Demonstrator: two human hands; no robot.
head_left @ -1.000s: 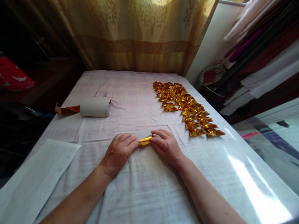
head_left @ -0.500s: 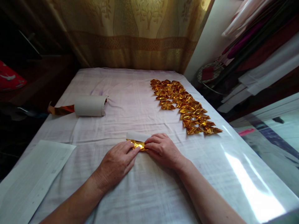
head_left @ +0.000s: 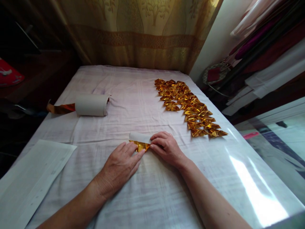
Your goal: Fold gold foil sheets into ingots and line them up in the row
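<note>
A partly folded sheet of gold foil paper [head_left: 141,146] lies on the cloth in front of me, its white back [head_left: 139,137] showing along the far side. The left part is pinned by the fingers and thumb of my left hand [head_left: 124,160], which cover that end. My right hand [head_left: 166,148] pinches the right corner, where the foil's near edge slants inward. Beyond and to the right, several folded gold foil ingots [head_left: 190,106] lie in overlapping rows.
A roll with a white outer side [head_left: 91,105] lies at the back left, a strip of copper-coloured foil [head_left: 62,109] trailing from it. Printed white sheets [head_left: 40,175] rest at the near left. A curtain [head_left: 143,41] hangs behind the cloth-covered surface [head_left: 124,86]; clothes [head_left: 271,73] hang at right.
The right corner of the foil paper now shows a slanted fold, and my right fingertips have shifted slightly right and up along it. My left hand stays on the left part.
</note>
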